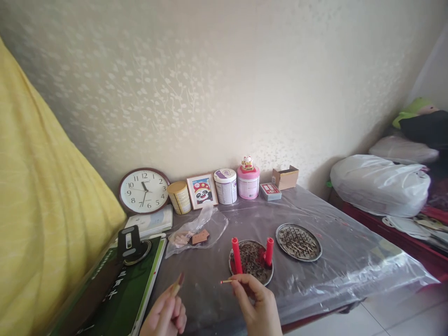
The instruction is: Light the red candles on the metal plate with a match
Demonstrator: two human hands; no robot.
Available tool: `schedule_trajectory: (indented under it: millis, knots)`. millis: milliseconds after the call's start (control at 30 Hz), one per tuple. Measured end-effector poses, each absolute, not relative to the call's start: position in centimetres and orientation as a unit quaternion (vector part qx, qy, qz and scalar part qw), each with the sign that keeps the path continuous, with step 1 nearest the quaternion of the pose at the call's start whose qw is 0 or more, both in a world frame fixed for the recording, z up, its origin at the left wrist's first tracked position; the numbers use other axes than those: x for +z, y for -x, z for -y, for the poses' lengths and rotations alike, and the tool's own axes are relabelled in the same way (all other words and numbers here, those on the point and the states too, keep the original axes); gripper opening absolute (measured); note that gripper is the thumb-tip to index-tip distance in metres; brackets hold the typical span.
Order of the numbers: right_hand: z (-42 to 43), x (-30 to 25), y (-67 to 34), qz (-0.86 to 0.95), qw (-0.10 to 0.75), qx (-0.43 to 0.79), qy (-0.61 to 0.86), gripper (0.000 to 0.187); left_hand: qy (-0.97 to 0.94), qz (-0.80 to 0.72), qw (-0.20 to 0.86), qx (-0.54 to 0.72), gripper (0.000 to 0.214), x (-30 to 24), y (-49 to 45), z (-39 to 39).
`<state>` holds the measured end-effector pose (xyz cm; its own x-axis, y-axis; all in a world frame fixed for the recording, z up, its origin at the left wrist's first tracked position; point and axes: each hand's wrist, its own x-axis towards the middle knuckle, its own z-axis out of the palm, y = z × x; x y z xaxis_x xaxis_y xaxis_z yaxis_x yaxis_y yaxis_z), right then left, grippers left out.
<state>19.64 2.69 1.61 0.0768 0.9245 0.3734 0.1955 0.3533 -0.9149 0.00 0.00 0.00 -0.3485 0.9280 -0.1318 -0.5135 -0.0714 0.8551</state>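
My right hand (257,305) pinches a thin matchstick (227,281) with a red tip pointing left, just in front of a round metal tray (257,279). Two upright red candles (236,255) (269,251) stand on that tray. My left hand (166,315) holds a small matchbox (177,283) tilted up, at the table's near edge. The two hands are apart, the match tip lying between them.
A second patterned metal tray (298,241) lies to the right. A plastic bag (196,231), green book (115,289), clock (143,190), tins (225,185), framed picture (202,191) and small boxes (285,177) line the plastic-covered table (350,252). Yellow curtain at left, white bag (380,184) at right.
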Motion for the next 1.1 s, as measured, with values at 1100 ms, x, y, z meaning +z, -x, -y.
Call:
schedule_trajectory:
  millis: [1100]
  knots:
    - [-2.9,2.1,-20.2,0.587,0.549,0.358,0.476,0.033,-0.162,-0.422,0.500,0.738,0.039,1.0,0.9,-0.2]
